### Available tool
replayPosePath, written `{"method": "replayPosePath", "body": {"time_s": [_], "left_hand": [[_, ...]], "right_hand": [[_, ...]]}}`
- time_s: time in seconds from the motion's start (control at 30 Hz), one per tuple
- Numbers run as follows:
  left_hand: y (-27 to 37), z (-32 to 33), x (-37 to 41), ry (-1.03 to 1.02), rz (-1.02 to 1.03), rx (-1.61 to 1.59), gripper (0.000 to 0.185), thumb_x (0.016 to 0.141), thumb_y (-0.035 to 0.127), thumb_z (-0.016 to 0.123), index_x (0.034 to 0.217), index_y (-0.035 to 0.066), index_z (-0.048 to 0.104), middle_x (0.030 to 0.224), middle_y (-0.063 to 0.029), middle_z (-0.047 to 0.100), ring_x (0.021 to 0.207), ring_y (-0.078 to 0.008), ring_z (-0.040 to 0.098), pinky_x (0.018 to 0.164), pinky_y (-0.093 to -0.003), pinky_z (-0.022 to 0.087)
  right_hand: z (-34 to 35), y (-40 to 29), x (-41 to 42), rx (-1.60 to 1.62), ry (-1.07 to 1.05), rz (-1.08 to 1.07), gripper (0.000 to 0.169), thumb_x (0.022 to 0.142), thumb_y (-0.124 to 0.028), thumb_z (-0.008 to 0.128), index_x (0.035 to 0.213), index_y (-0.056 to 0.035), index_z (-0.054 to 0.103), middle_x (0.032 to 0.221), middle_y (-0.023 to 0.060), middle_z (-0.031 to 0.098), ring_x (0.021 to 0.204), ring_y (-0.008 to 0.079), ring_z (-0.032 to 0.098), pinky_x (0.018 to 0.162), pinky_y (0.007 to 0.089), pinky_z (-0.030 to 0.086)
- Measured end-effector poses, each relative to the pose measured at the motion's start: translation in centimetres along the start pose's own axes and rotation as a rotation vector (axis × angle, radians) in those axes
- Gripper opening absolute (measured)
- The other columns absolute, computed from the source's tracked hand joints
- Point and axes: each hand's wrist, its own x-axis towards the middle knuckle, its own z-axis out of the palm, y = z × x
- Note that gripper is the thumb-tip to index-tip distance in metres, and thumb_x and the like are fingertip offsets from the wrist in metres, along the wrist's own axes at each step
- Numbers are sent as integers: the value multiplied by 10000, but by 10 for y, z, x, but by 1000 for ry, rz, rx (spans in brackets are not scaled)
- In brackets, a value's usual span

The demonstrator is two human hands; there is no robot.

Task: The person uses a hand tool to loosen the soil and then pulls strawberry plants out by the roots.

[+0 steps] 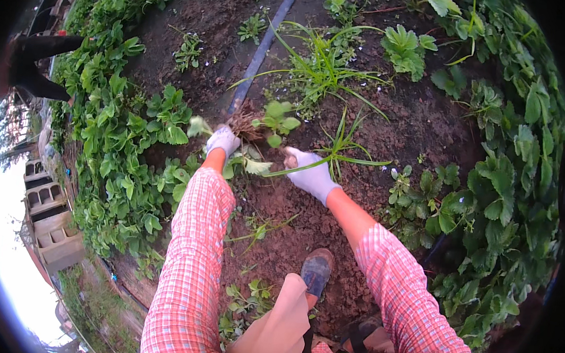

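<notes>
My left hand (223,142), in a white glove, grips an uprooted plant with a brown root clump (247,123). The roots point away from me, beside the end of a dark flat hose. A small round-leaved plant (279,122) shows just right of the roots. My right hand (310,173), also gloved, is low over the soil with fingers curled and fingertips soiled. A long grass blade crosses in front of it, from a grass tuft (339,148) beside the hand. Whether its fingers hold anything is hidden.
A dark drip hose (265,51) runs along the bare soil ahead. A larger grass clump (324,71) grows right of it. Leafy strawberry-like rows (115,167) flank both sides. My shoe (317,269) stands on the soil. Concrete blocks (54,231) and another person's legs (44,65) are at left.
</notes>
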Motion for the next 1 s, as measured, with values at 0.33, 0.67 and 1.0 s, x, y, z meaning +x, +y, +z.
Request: {"method": "replayPosePath", "body": {"time_s": [0.33,0.67,1.0], "left_hand": [[-133,57,-186,-95,698,165,348,711,139,625,1051,189,678,952,-163,658,871,-347,627,742,-403,505],[-184,151,-266,-45,489,80,295,851,271,596,1140,275,658,1064,-152,637,1014,-310,583,860,-414,465],[-300,203,-478,193,179,-1097,442,816,168,687,1233,71,576,1206,-62,614,1135,-199,528,981,-338,406]], "right_hand": [[-34,-15,-154,161,121,38,450,779,-299,635,1219,-211,600,807,171,664,755,363,647,679,447,513],[-145,-61,-263,-130,111,-75,426,769,-266,629,1191,-213,612,756,118,662,683,310,654,633,408,519],[-174,-76,-460,-12,132,-9,479,736,-63,667,1212,-74,611,758,-10,640,642,69,582,629,231,487]]}}
